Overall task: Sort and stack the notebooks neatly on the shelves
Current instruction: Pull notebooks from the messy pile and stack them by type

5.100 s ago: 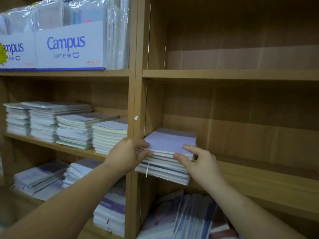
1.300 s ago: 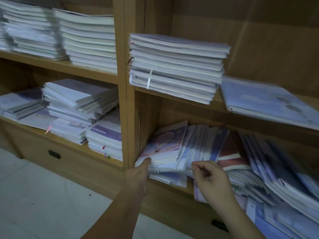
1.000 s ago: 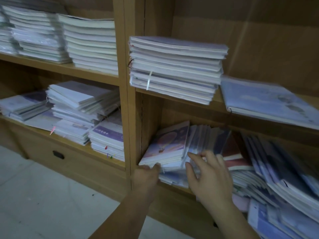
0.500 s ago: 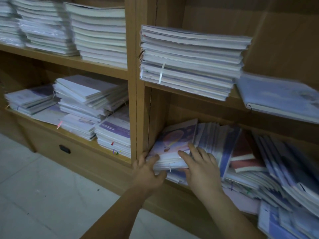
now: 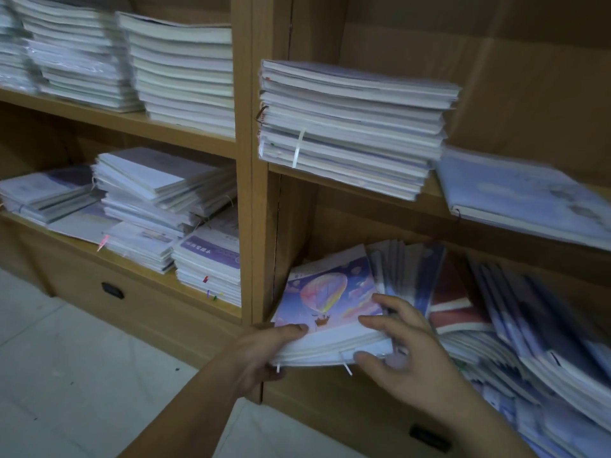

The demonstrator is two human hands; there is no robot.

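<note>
while no brand name can be read anywhere in this view, you do have a few marks to go by: the bundle of notebooks (image 5: 330,292) in your hands shows a pink hot-air balloon on a purple sky, with small print along its top edge too blurred to read, and the purple-banded stack (image 5: 211,259) on the lower left shelf carries pale characters that are just as illegible. your left hand (image 5: 261,355) grips the bundle's left front corner, thumb on the cover and fingers underneath. your right hand (image 5: 410,355) pinches the right front corner, fingers spread over the cover and thumb against the lower edge. the bundle sits tilted at the left end of the lower right compartment (image 5: 337,226), with two white strap ends hanging beneath it. just beside it a leaning row of notebooks (image 5: 403,269) slumps rightward into a loose pile (image 5: 529,325); how many these hold cannot be told. above, you have one tall stack (image 5: 350,127) bound by one white strap (image 5: 299,148), and one flat blue notebook (image 5: 522,200) next to it. the upper left shelf holds three white stacks (image 5: 182,74), the leftmost cut by the frame. the lower left shelf holds four stacks counting the banded one, with one pink tab (image 5: 103,242) sticking out. two dark slots (image 5: 112,290) show in the base panels.
</note>
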